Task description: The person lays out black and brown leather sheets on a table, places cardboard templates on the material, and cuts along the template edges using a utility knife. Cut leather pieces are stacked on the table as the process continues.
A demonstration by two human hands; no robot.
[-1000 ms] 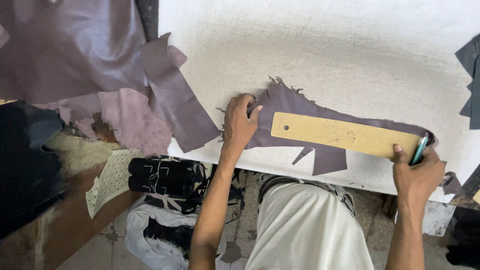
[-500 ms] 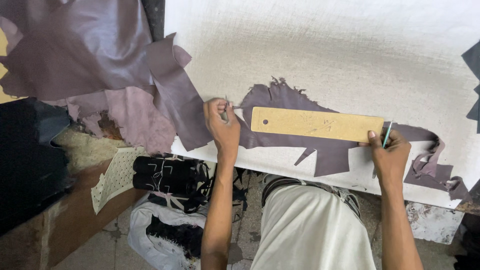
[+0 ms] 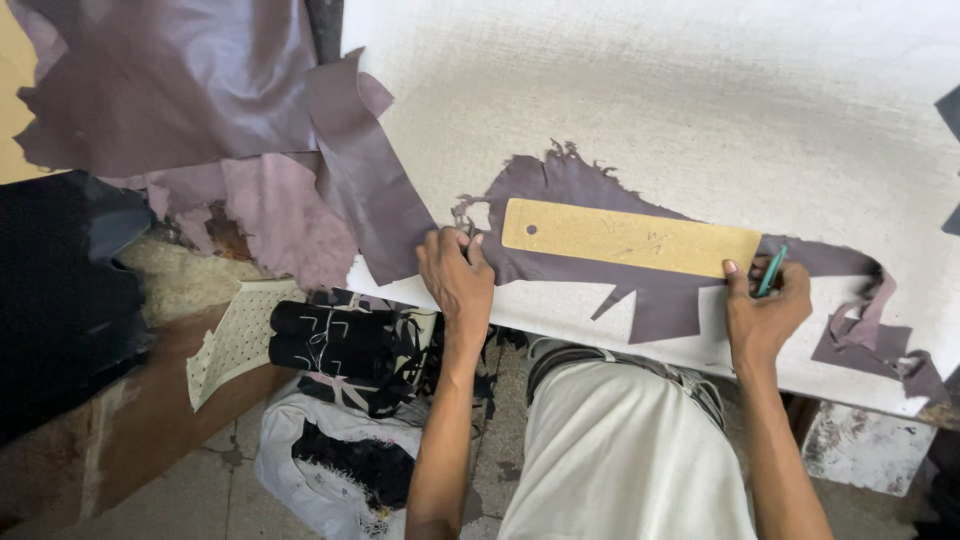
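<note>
Flat tan wooden template [image 3: 630,237] lies on ragged purple leather [image 3: 600,275].

Soft, even daylight falls across the pale cutting board [image 3: 650,110], its top edge slightly washed out; the floor [image 3: 200,490] below sits in dim shadow, and motion blur smears the dark bundle [image 3: 60,290] at the frame's left edge

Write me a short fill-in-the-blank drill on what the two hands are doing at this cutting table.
1. The right hand holds a slim ____ tool at the template's end.
2. The tan template lies on a scrap of ____ leather.
3. The left hand rests on the leather's ____ end.

Missing words: green; purple; left
</note>
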